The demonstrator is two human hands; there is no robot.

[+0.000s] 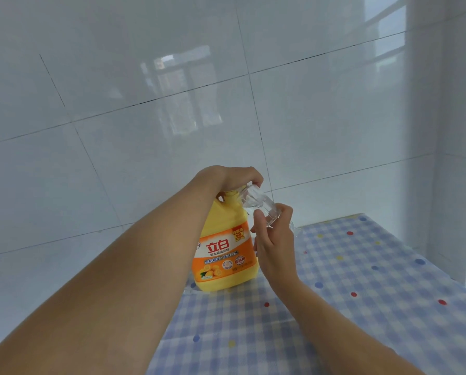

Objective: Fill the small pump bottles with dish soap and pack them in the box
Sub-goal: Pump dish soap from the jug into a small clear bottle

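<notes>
We judge our left hand [233, 177] curls its fingers over the top of the dish soap jug [225, 255] on the desk [367, 282] to pump into the small bottle [256, 203] that our right hand [276, 244] grips tilted toward it; the jug's top is covered, fill level unreadable, no box visible.

Dish soap jug [227, 228] — yellow body; orange label [223, 262] with red characters on a white band and a yellow fruit print. Small bottle [256, 203]: clear, colourless. Tablecloth [361, 280] — pale blue and white check, scattered with red, blue and yellow dots. Wall tiles [118, 104]: glossy white, dark grout lines.
</notes>
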